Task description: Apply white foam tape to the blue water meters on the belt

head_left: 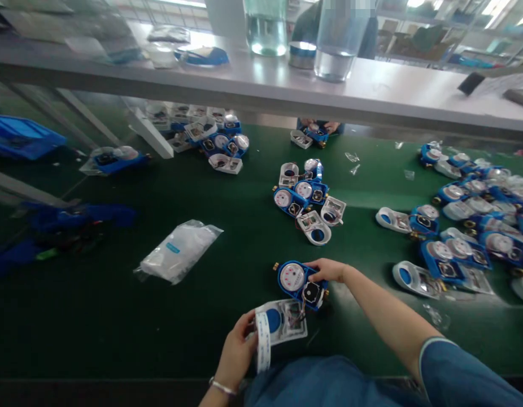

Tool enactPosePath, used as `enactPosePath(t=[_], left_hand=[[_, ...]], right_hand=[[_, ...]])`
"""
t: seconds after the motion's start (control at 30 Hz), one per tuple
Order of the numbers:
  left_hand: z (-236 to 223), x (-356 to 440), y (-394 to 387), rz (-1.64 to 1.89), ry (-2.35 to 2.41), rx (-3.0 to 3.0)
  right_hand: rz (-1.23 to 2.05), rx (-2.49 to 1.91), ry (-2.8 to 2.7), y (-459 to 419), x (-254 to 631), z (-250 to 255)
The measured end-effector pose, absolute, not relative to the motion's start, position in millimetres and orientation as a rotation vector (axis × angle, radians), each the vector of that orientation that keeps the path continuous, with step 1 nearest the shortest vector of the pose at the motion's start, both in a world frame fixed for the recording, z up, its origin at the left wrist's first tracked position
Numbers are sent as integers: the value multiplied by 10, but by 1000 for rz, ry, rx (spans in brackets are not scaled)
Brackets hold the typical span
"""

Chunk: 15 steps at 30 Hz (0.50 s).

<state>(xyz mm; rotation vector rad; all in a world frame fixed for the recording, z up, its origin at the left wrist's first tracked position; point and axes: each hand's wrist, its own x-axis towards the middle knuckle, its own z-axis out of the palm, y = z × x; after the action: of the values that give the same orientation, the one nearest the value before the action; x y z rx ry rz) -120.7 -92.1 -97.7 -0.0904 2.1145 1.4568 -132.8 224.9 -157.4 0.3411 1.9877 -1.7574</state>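
Observation:
At the near edge of the table, my right hand (pixel 332 269) is closed around the side of a blue water meter (pixel 292 277) with a round white dial, brass ends and a black square part. Wires run from it to a white cover (pixel 289 338) lying just below, inner side up, with a blue disc in it. My left hand (pixel 239 346) grips the left end of this cover. A printed white strip (pixel 264 342) hangs down beside the left fingers, and whether they pinch it too I cannot tell.
Several meters and covers (pixel 304 195) lie ahead on the green table (pixel 227 220). More crowd the right side (pixel 456 249) and back left (pixel 221 141). A clear plastic bag (pixel 181 251) lies left. A shelf (pixel 253 79) with bottles crosses above; beyond it, another person's hands (pixel 331 126) hold a meter.

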Motion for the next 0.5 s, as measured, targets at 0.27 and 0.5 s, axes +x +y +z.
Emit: enactPosePath(t=[0.27,0.5], left_hand=[[-1031,-1066,-645,1531,1736,-79],[-833,-1167,-657,1359,2205,287]], right_hand=[[-1406,1242,2436,2208,-137,-1764],[-1217,1406,2532,1947,203,-2014]])
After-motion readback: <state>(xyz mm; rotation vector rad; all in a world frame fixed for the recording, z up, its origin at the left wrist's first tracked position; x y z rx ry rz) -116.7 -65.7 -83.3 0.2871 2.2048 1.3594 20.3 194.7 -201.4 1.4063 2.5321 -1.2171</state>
